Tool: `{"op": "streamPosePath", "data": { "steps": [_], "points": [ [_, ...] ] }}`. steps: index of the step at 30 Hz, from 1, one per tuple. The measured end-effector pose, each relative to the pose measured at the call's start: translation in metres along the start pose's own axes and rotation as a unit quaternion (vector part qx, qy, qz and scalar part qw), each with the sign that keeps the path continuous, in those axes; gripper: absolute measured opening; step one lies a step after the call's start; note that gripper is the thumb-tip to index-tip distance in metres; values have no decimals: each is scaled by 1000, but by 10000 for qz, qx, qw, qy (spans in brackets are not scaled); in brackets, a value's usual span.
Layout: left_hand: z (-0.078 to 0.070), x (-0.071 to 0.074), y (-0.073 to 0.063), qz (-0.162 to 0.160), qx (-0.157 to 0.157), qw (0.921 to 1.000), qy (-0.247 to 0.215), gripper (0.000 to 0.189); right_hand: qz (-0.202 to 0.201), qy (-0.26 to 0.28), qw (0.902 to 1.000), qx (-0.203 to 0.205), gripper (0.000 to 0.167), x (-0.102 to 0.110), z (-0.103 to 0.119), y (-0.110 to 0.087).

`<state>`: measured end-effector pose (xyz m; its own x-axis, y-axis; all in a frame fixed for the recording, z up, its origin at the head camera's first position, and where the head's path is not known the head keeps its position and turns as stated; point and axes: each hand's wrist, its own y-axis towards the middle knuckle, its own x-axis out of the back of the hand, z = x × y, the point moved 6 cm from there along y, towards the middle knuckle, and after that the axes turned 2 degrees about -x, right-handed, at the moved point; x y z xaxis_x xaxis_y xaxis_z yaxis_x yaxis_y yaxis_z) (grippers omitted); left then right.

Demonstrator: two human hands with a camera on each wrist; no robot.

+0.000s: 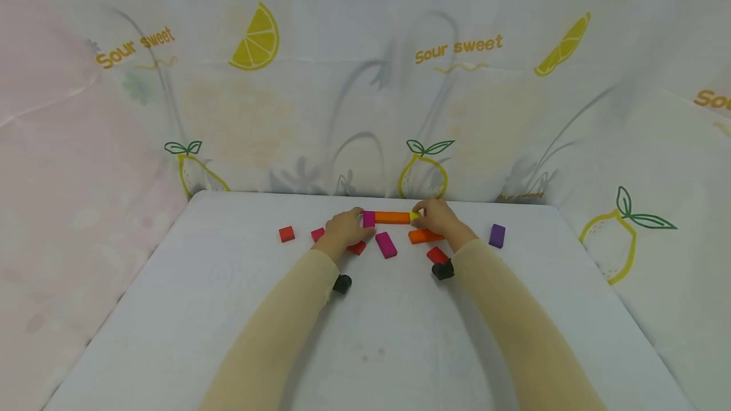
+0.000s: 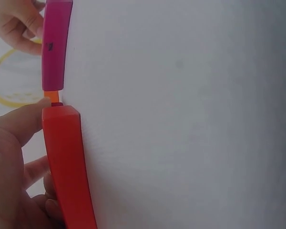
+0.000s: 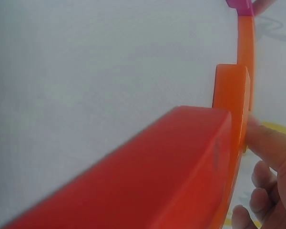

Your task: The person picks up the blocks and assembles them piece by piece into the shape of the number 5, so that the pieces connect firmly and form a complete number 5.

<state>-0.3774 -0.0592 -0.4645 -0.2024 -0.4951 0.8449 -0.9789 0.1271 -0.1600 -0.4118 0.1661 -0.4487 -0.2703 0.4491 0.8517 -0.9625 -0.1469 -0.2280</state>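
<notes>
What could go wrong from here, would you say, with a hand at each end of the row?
The far orange block might slip askew if the left hand, on the end magenta block, and the right hand, on the yellow block, press unevenly. The right hand could nudge the near orange block beside it. Its black camera may knock the adjacent red block.

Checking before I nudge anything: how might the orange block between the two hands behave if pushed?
The orange block likely stays rigid, as its edges look straight. Its flat faces suggest it would slide on the white table rather than roll. Pushed lengthwise, it may shove the magenta block or the yellow block at its ends.
</notes>
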Motion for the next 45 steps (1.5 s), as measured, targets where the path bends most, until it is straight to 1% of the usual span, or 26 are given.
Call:
{"op": "streamPosePath", "data": {
  "steps": [4,7,11,16,21,24,27,29,33,38,41,45],
  "points": [
    [0,1,0,5,-32,10000,41,68,7,32,10000,-12,38,0,1,0],
    [-1,1,-1,1,-55,10000,-14,68,6,65,10000,-6,39,-1,0,0],
    [-1,2,-2,-38,-92,9999,-47,69,-8,-13,9999,151,42,1,1,0],
    [-5,5,-2,-157,-273,9994,121,70,-109,-334,9984,443,39,10,3,-5],
    [-10,8,-5,-228,-503,9981,278,67,-155,-321,9984,450,35,16,0,-11],
    [-13,7,-9,-173,-642,9973,303,62,-124,-288,9983,483,34,17,-3,-14],
    [-16,4,-14,-86,-765,9965,325,59,-58,-423,9972,620,33,16,-5,-19],
    [-19,1,-16,-9,-861,9956,366,59,2,-495,9961,734,32,15,-6,-23],
    [-27,-4,-24,174,-948,9946,383,60,126,-505,9945,910,31,15,-7,-30],
    [-36,-8,-30,306,-945,9942,414,61,295,-502,9950,817,32,14,-11,-35],
    [-39,-10,-31,307,-967,9934,540,62,404,-467,9957,691,32,10,-14,-35],
    [-40,-13,-32,309,-997,9917,753,63,453,-386,9962,639,31,7,-16,-35]
  ]
}}
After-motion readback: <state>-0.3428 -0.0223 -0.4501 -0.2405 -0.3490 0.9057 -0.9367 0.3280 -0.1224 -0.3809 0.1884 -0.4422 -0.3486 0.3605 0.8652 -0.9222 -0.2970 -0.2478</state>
